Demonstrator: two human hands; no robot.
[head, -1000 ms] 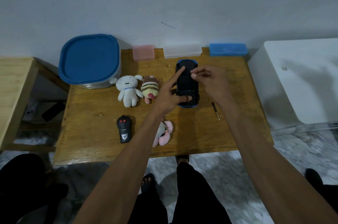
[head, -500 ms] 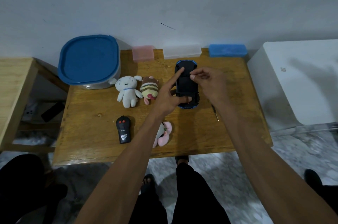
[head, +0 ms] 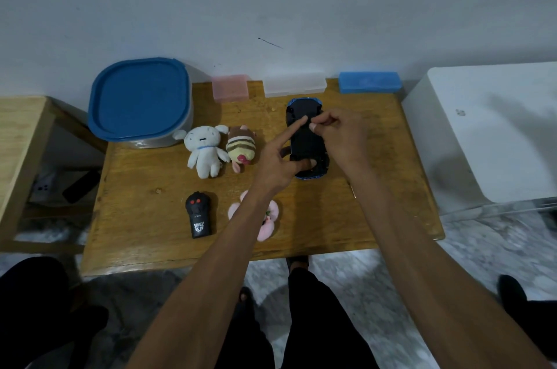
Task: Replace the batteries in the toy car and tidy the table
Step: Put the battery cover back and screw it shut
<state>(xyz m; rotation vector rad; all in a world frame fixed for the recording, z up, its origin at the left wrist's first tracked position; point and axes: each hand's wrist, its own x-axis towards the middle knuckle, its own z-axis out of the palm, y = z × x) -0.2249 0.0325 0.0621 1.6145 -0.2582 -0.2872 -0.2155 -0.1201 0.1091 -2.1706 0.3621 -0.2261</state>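
A blue toy car [head: 305, 139] lies upside down, black underside up, on the wooden table [head: 150, 218] right of centre. My left hand [head: 277, 162] rests on it, index finger stretched along the underside and thumb pressed on its near end. My right hand [head: 340, 136] hovers over the car's far half with thumb and fingers pinched together; whether something small is between them is too small to tell. A black remote control [head: 198, 215] lies near the front left. A thin screwdriver [head: 353, 192] peeks out beside my right forearm.
A white plush [head: 205, 151], a striped plush [head: 241, 147] and a pink plush [head: 268, 222] lie around my left arm. A blue-lidded tub [head: 140, 100] stands back left. Pink [head: 230, 88], clear [head: 295, 85] and blue [head: 370, 82] boxes line the wall. A white appliance [head: 488, 133] stands right.
My right hand has edged left over the car's far half, its pinched fingers now close to my left index fingertip. The left hand and the car stayed put.
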